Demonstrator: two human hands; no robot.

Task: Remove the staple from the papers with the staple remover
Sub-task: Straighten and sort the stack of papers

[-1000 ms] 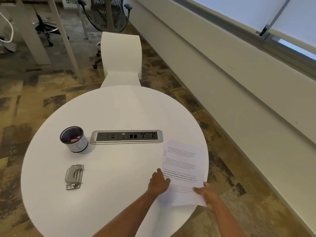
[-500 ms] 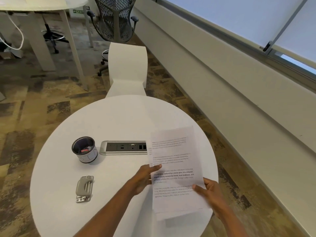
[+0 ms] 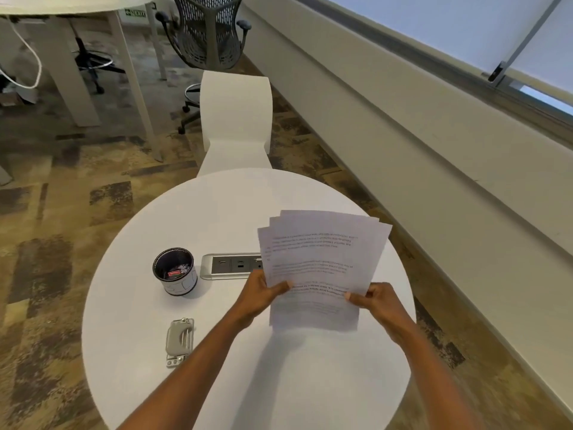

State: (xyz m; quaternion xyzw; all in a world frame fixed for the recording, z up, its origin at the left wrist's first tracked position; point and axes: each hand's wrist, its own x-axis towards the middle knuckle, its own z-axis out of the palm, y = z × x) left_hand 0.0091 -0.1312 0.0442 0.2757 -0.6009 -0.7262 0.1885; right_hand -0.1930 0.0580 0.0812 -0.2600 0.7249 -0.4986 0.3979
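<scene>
Several printed white papers are held up above the round white table, their top edges fanned apart. My left hand grips their lower left edge, thumb on the front. My right hand grips the lower right edge. I cannot make out the staple. A grey metal staple remover lies flat on the table to the left of my left forearm, untouched.
A small dark cup with small items inside stands left of a power socket strip set into the table, partly hidden by the papers. A white chair stands beyond the table. A wall runs along the right.
The papers lay at the table's right edge a second ago. Both hands have lifted them and brought them toward the middle, and the sheets now fan apart at the top.
</scene>
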